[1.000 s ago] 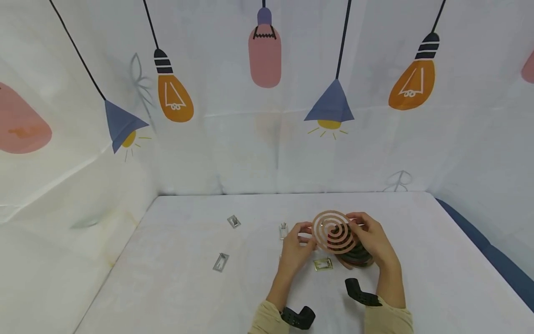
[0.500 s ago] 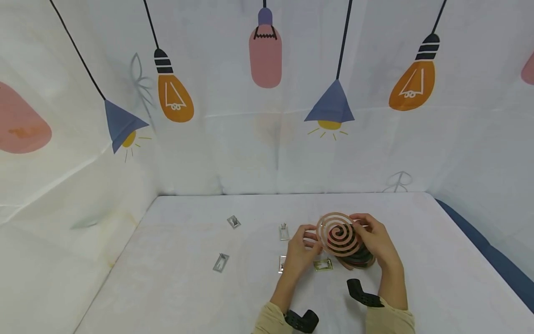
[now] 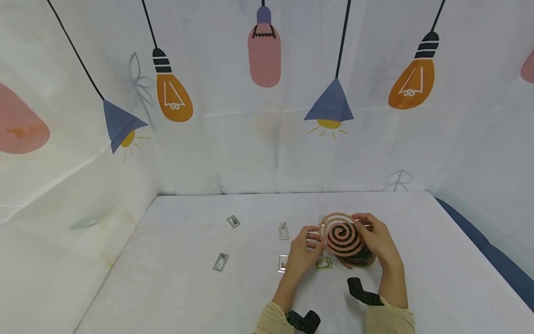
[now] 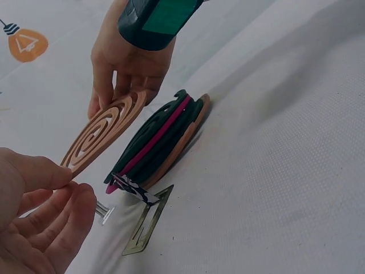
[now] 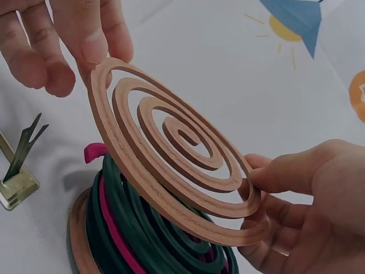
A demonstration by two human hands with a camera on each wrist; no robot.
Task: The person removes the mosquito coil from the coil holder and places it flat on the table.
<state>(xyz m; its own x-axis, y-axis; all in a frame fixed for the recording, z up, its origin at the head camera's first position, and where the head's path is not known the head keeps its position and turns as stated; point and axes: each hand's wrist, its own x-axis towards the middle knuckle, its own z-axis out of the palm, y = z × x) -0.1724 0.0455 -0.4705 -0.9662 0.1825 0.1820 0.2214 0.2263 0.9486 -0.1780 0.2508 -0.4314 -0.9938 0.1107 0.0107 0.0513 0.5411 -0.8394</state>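
A brown mosquito coil (image 5: 134,165), a flat spiral disc, is held tilted between both hands. My left hand (image 3: 303,250) pinches its left edge with thumb and fingertips. My right hand (image 3: 377,239) grips the opposite edge, thumb on top. Just beneath lies a stack of coils (image 4: 162,145), dark green with a magenta layer and a brown one at the bottom. In the head view the held coil partly hides this stack. A gold metal coil stand (image 3: 323,264), with an upright prong, lies close by the stack and my left hand.
Silver metal stands lie to the left on the white table (image 3: 175,278): a stand (image 3: 282,263) by my left wrist, another stand (image 3: 283,231) behind it, and two farther left, a front stand (image 3: 220,262) and a rear stand (image 3: 233,221). A lamp-printed curtain (image 3: 233,153) closes the back.
Both hands and the held coil have shifted slightly right, bringing the coil more over the stack. A silver stand behind my left wrist has come into view.
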